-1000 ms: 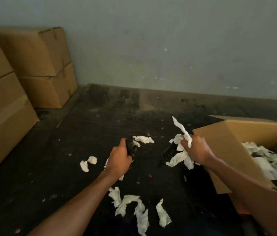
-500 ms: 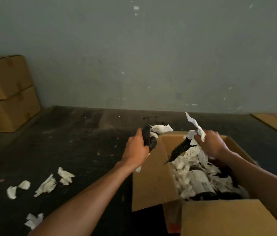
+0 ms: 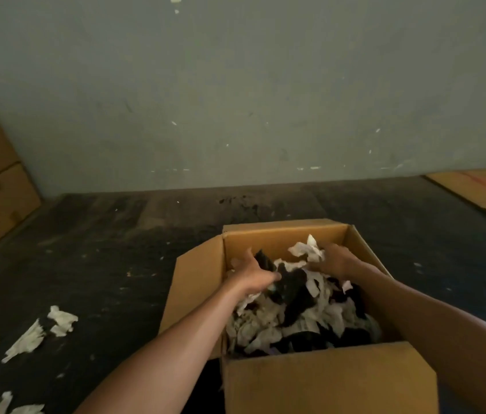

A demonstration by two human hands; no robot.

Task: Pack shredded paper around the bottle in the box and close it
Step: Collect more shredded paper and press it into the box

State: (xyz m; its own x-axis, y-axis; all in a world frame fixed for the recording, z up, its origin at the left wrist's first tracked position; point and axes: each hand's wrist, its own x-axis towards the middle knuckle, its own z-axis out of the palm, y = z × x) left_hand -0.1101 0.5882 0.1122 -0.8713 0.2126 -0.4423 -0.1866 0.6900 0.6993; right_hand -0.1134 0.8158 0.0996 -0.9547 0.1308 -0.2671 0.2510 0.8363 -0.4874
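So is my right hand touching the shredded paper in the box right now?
Touching. The head view shows the right hand inside the box, its fingers on the shredded paper.

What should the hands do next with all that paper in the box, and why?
Probably let go of the paper and press it down. Both the left hand and the right hand are inside the open box, on top of the heaped paper shreds. The right hand holds a white scrap at the far wall. The flaps are still open, and more scraps lie on the floor.
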